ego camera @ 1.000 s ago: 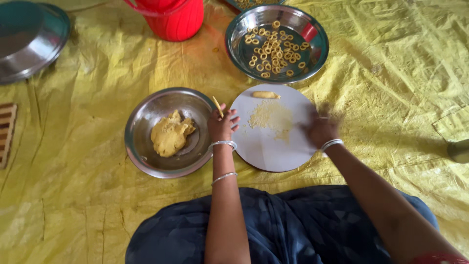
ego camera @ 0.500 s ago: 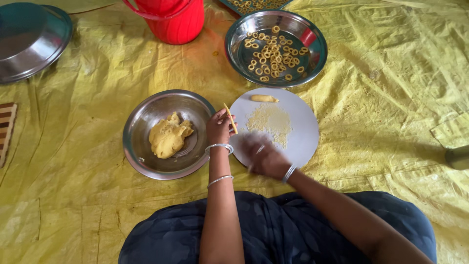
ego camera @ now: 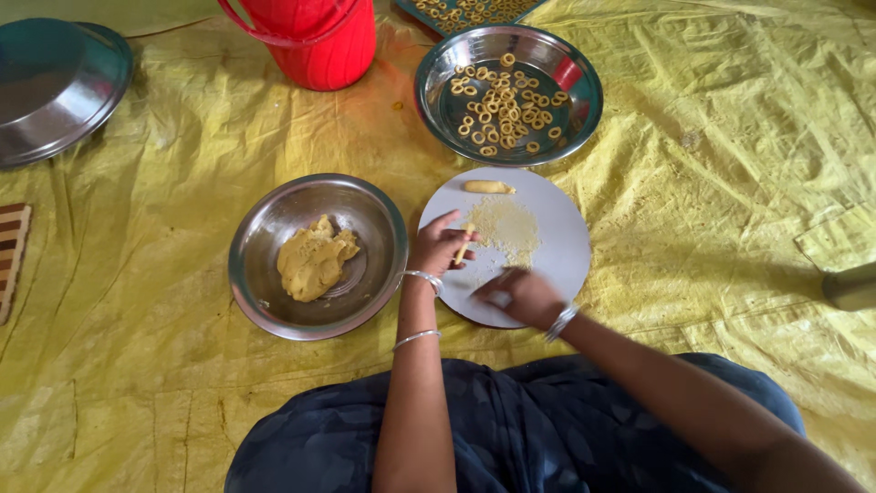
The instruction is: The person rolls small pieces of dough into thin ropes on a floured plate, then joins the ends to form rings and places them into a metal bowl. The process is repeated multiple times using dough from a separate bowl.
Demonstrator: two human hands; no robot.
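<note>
I see my left hand (ego camera: 440,248) at the near-left edge of the round pale grey board (ego camera: 566,246), its fingers pinched narrow around a short thin stick of yellow dough (ego camera: 464,244) that stands tilted over the board. My right hand (ego camera: 518,297) lies low on the board's near side, palm down; it is blurred, so I cannot tell whether its fingers are wide or closed, though they seem to press flat on the surface. A patch of yellowish flour dusting (ego camera: 506,228) covers the middle of the board, and a small oblong lump of yellow dough (ego camera: 486,187) rests at its far edge.

Just left of the board sits a round steel bowl (ego camera: 274,301) holding a rough mass of yellow dough (ego camera: 313,260). Beyond the board is a second steel bowl (ego camera: 584,100) full of small dough rings (ego camera: 502,105). A red plastic bucket (ego camera: 319,41) stands farther off, and an upturned steel plate (ego camera: 55,87) lies at far left, all on a yellow plastic sheet (ego camera: 730,183) spread over the floor.
</note>
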